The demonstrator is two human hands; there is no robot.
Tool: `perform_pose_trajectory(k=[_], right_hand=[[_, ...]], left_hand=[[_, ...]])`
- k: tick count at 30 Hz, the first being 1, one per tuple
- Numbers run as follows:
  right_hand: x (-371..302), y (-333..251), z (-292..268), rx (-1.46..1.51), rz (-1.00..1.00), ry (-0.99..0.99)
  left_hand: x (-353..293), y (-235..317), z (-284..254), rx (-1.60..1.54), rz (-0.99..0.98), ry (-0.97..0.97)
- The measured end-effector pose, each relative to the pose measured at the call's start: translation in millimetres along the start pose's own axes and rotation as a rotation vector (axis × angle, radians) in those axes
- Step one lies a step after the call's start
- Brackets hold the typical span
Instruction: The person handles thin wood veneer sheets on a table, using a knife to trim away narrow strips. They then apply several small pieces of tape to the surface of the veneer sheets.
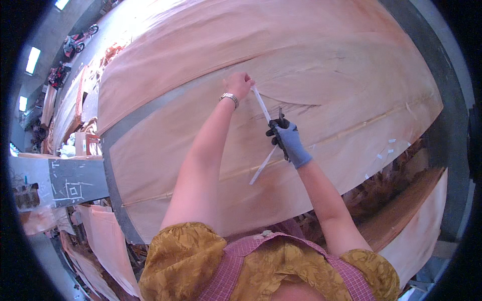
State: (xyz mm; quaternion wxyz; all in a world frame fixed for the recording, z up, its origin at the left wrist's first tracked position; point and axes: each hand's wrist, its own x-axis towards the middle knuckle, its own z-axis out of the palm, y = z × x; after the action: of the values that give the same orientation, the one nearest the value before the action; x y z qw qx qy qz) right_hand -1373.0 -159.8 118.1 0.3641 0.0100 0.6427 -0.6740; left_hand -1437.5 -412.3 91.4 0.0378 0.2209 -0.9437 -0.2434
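A large, thin tan sheet [165, 155], looking like wood veneer, lies in front of me. Over it, my bare left hand [238, 84], with a metal band on the wrist, pinches one end of a narrow white tape strip [260, 102]. The strip runs down to my right hand [290, 139], which wears a grey-blue glove with black fingers. Its fingers are closed around the strip and a slim dark tool [280, 113] whose kind I cannot make out. The strip's loose tail slants down-left below that hand. Dark splits mark the sheet near both hands.
Another pinkish sheet [191, 55] lies beyond, past a grey gap. Small white tape pieces [391, 151] stick to the near sheet's right side. A yellowish line [228, 175] crosses it. Stacked sheets [103, 226] stand lower left; motorcycles [75, 44] are far left.
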Motion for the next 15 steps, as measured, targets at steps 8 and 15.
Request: perform_pose_trajectory(k=[8, 15], right_hand=[[32, 17, -7, -0.004, 0.112, -0.005], [72, 4, -58, -1.111, -0.512, 0.197]], left_hand=[[-23, -25, 19, -0.014, 0.192, 0.190], [-70, -5, 21, 0.172, 0.550, 0.154]])
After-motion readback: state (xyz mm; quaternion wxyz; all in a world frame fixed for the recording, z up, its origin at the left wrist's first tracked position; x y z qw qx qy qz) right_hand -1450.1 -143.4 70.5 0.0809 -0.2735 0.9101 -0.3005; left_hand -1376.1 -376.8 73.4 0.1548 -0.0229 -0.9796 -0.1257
